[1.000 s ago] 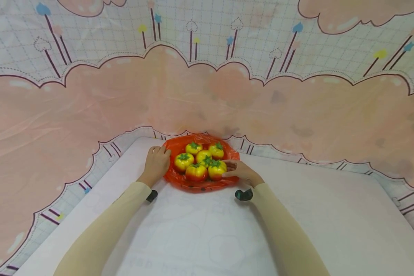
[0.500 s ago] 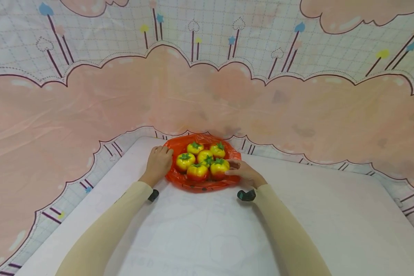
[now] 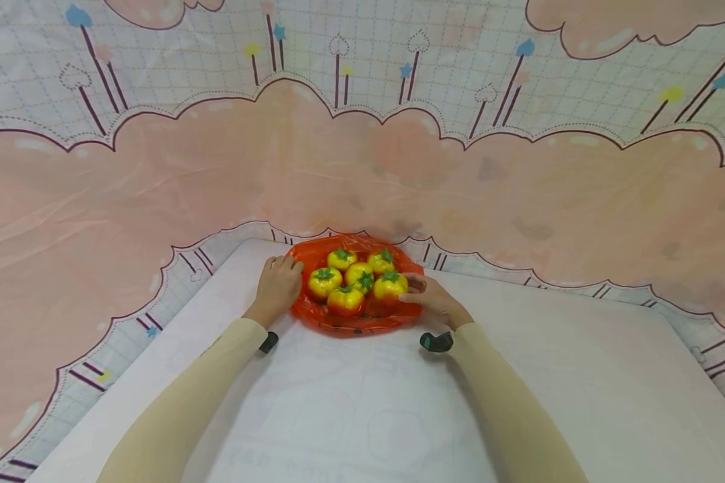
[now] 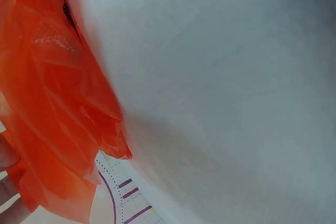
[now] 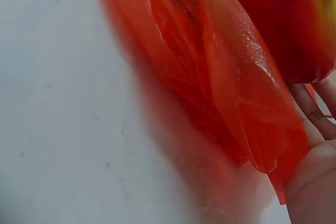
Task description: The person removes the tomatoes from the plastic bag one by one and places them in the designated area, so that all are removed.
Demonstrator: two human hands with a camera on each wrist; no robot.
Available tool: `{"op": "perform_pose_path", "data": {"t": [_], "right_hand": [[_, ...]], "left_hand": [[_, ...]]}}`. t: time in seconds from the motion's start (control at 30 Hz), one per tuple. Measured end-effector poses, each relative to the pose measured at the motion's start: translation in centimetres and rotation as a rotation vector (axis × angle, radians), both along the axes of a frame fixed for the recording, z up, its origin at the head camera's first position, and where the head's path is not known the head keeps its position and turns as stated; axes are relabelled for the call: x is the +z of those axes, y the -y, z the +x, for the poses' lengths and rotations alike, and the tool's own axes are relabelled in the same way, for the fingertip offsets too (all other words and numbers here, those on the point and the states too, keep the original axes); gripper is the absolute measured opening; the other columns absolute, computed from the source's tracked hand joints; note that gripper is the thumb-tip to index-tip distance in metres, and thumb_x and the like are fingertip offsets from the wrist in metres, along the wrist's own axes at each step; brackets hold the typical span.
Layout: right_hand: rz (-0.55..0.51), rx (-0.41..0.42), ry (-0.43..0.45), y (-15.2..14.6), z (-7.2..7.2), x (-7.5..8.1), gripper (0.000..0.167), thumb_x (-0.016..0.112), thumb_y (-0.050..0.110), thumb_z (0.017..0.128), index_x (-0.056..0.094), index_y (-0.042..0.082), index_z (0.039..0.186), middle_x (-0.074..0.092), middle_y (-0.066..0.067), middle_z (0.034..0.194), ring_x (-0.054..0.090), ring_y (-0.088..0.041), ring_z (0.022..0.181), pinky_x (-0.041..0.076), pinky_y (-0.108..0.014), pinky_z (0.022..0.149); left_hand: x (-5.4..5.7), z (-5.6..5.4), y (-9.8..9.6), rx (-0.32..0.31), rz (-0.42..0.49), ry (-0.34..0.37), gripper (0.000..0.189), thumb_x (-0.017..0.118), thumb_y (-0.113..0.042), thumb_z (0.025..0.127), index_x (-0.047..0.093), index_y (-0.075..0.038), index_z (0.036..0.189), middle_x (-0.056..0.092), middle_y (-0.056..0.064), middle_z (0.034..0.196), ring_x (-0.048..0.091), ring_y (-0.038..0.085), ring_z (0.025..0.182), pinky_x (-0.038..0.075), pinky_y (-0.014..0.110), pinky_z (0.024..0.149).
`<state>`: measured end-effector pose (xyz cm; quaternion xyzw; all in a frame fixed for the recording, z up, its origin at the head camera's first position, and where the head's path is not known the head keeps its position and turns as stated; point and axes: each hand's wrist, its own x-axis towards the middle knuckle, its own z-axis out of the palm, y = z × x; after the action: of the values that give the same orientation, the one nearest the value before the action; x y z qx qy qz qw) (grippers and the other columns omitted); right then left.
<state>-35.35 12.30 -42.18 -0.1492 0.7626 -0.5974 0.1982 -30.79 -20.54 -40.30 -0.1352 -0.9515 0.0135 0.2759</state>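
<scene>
Several yellow-and-red tomatoes (image 3: 346, 302) with green leafy tops sit in an open red plastic bag (image 3: 344, 329) on the table. My left hand (image 3: 278, 285) holds the bag's left edge, and in the left wrist view its fingers (image 4: 8, 153) pinch the film. My right hand (image 3: 433, 296) grips the rightmost tomato (image 3: 390, 288) from its right side, thumb in front and fingers behind. The right wrist view shows the tomato's red underside (image 5: 289, 30) raised against the fingers, with the bag's edge below beside the palm.
A white table (image 3: 338, 402) lies under both forearms. Close behind the bag, a pink patterned cloth (image 3: 362, 174) rises like a wall. Dark wrist-worn devices (image 3: 437, 342) sit at both cuffs.
The right hand has closed in on the rightmost tomato and shifted it slightly right and up, away from the others. The left hand keeps its hold on the bag's edge.
</scene>
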Motion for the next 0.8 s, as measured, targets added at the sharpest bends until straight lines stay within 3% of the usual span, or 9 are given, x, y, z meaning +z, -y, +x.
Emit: {"op": "perform_pose_path", "data": {"t": [0.23,0.4,0.8], "right_hand": [[-0.074,-0.005,-0.030,-0.2,0.4,1.1,0.058,0.061,0.003,0.087,0.037,-0.001,0.139,0.037,-0.020,0.144,0.039,-0.034,0.133,0.037,-0.039,0.108],[-0.055,-0.020,-0.101,-0.5,0.8,2.1,0.057,0.063,0.004,0.085,0.039,-0.002,0.136,0.039,-0.020,0.143,0.038,-0.034,0.135,0.035,-0.040,0.108],[-0.046,-0.080,-0.130,-2.0,2.6,4.7,0.067,0.067,0.009,0.083,0.035,0.001,0.141,0.037,-0.018,0.147,0.038,-0.033,0.136,0.034,-0.040,0.108]], "left_hand": [[-0.1,-0.1,0.1,-0.012,0.000,-0.020,0.016,0.064,-0.010,0.084,0.063,-0.002,0.099,0.063,0.017,0.097,0.057,0.034,0.097,0.044,0.049,0.095],[-0.1,-0.1,0.1,-0.011,0.012,-0.003,0.017,0.063,-0.009,0.085,0.063,-0.001,0.100,0.063,0.018,0.099,0.057,0.035,0.099,0.043,0.049,0.097],[-0.3,-0.3,0.3,-0.007,0.016,0.000,0.018,0.063,-0.010,0.085,0.064,-0.002,0.101,0.064,0.018,0.100,0.057,0.035,0.099,0.043,0.050,0.097]]}}
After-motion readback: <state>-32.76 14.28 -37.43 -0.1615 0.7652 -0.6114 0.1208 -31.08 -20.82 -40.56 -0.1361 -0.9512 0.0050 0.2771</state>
